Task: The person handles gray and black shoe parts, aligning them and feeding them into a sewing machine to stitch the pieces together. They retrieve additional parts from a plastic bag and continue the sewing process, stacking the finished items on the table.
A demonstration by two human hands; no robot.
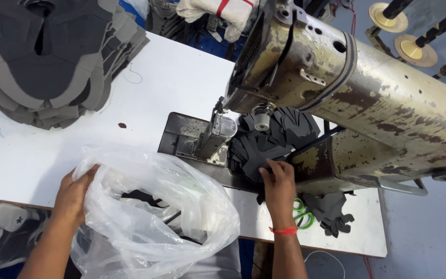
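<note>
Clear, crinkled plastic fills the near foreground: a thin plastic bag hangs over the front edge of the white table, its mouth gaping upward with a few dark pieces dimly visible inside. The left hand is closed on the bag's left rim, fingers curled over the film, holding the mouth open.

The right hand lies well apart from the bag, to its right, fingers bent down onto a fanned bundle of dark cut fabric pieces. The fingertips press on the bundle's near edge; whether they pinch a piece or only rest on it cannot be told. A red thread band circles that wrist. The bundle sits on the bed of a worn, rust-flecked sewing machine, tucked under its arm just right of the presser foot — so the machine head crowds it from above and the left, and the only open side is the near one, where the hand is.

Between the bag's mouth and the bundle runs a short stretch of grey machine bed and bare table. Right of the right hand, green-handled scissors and more dark cut scraps lie near the table's front edge. At far left a tall stack of grey shaped pieces takes up the table corner — the widest bare table lies between that stack and the machine
</note>
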